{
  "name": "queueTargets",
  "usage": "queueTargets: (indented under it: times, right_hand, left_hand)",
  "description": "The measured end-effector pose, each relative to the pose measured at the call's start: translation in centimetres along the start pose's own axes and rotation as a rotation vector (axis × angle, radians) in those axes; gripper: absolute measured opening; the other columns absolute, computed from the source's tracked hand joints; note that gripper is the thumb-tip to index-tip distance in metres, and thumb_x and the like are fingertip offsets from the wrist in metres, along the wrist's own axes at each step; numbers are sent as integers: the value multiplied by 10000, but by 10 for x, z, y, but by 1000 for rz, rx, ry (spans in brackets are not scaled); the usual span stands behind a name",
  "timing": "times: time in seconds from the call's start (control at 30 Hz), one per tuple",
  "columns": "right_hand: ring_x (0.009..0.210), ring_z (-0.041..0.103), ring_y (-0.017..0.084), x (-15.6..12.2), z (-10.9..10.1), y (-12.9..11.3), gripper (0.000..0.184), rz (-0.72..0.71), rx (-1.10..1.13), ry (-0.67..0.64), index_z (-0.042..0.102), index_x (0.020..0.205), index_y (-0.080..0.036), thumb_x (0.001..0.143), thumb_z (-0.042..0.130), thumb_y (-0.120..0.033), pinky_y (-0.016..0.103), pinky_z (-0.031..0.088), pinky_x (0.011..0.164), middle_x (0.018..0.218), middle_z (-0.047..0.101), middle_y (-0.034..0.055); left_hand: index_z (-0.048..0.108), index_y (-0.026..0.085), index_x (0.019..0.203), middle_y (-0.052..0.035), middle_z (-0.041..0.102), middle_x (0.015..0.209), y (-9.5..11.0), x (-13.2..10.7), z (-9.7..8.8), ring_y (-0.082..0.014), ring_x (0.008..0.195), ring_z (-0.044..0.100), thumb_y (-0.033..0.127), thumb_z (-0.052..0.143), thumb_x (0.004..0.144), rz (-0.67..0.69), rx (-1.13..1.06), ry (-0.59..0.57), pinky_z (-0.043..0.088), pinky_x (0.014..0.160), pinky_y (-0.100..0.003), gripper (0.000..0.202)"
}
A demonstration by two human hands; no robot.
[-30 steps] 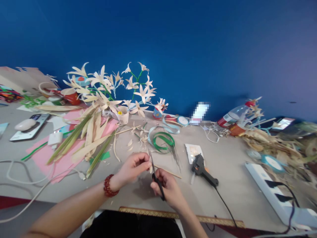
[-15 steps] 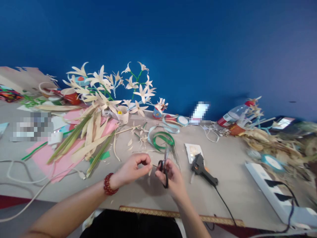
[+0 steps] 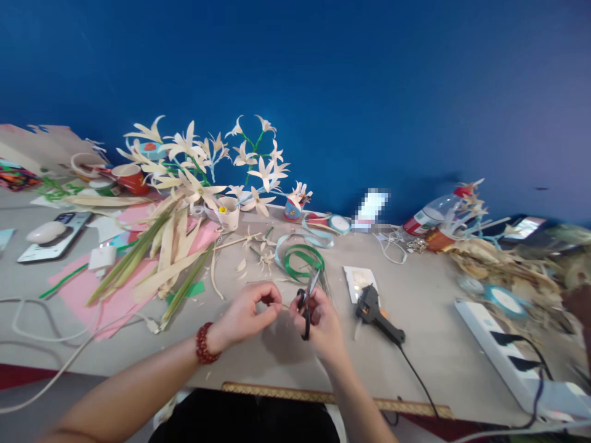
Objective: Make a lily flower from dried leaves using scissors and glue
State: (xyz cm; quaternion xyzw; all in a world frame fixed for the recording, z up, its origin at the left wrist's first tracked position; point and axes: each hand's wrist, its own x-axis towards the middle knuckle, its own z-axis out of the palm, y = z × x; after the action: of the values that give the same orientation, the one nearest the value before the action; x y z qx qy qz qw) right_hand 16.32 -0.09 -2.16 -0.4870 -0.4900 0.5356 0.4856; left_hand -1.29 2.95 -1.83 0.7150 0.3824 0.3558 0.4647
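My left hand, with a red bead bracelet at the wrist, pinches a small pale leaf piece whose shape I cannot make out. Close beside it my right hand is closed round black-handled scissors, blades pointing up and away toward the green ribbon. Both hands hover just above the grey table near its front edge. A thin wooden stick lies under them.
A black glue gun with its cord lies right of my right hand. Long palm leaf strips on pink paper lie to the left. Leaf flowers stand at the back. A white power strip sits at the far right.
My right hand swung the scissors from pointing at the left hand's piece to pointing up and away, and moved slightly right. The left hand stayed pinched in place.
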Motion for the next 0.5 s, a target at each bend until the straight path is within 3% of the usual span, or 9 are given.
queueTargets:
  times: [0.17, 0.5]
  right_hand:
    - [578, 501, 98, -1, 10, -1, 296, 19, 118, 99, 482, 823, -217, 683, 743, -220, 195, 366, 504, 716, 584, -38]
    - [592, 485, 89, -1, 13, -4, 328, 31, 156, 13, 504, 814, -208, 678, 788, -301, 200, 372, 534, 717, 566, -41]
  left_hand:
    - [583, 150, 814, -28, 576, 787, -3, -1, 6, -138, 720, 519, 279, 558, 878, -21, -242, 36, 417, 653, -241, 146]
    - [592, 157, 798, -38, 595, 812, -1, -2, 4, -155, 778, 541, 237, 561, 885, 35, -256, 21, 417, 725, -272, 122]
